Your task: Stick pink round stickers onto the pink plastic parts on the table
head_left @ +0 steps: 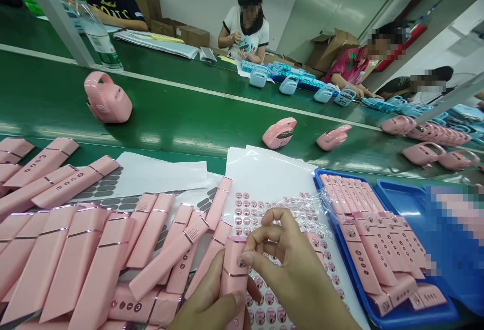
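My left hand (209, 294) is wrapped round a pink handheld device (231, 282), a slim block with a shiny metallic band, held upright. My right hand (293, 269) pinches a small round picture sticker (241, 260) between thumb and forefinger, against the upper face of that device. Beneath both hands lies a white sheet (260, 169) with rows of round pink stickers (270, 298), and crinkled clear film (302, 214) covers part of it. To the left, many similar pink devices (91, 269) are piled, some showing buttons or a speaker grille.
At right, a blue tray (351, 279) holds rows of pink devices beside a second blue tray (404, 194). Beyond, pink handled cases (108, 98) stand on a green conveyor belt (181, 103). Several co-workers sit across it, one person (249, 27) holding a blue case.
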A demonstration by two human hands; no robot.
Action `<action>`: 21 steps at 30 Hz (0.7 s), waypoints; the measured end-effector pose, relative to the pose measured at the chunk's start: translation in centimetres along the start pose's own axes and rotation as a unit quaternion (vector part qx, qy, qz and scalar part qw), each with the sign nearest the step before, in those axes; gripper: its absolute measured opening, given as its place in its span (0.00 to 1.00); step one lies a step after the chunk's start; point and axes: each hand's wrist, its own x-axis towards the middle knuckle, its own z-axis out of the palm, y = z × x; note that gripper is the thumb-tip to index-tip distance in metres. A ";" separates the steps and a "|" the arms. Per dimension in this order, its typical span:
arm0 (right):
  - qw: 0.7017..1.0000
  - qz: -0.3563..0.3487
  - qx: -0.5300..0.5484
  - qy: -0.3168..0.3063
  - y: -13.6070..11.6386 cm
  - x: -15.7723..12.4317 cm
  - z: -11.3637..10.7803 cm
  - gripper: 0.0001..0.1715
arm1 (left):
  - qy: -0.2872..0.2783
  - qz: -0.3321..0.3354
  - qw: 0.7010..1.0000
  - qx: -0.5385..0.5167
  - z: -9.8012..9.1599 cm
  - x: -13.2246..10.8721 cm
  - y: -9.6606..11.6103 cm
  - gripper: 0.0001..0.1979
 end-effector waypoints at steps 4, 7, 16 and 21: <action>0.999 -0.011 -0.035 0.015 0.1 -0.2 0.1 0.17 | -0.015 0.005 1.000 -0.010 -0.2 0.1 -0.3 0.24; 0.999 -0.016 -0.024 0.024 0.2 -0.3 0.4 0.18 | -0.027 0.009 0.999 -0.018 -0.2 0.2 -0.5 0.25; 0.992 -0.068 -0.015 0.107 1.5 -0.5 0.3 0.05 | -0.069 0.001 0.990 -0.125 -0.6 0.8 -1.3 0.31; 0.986 -0.020 -0.136 0.094 2.8 -2.1 0.8 0.18 | -0.066 0.013 0.988 -0.141 0.6 1.0 -0.8 0.30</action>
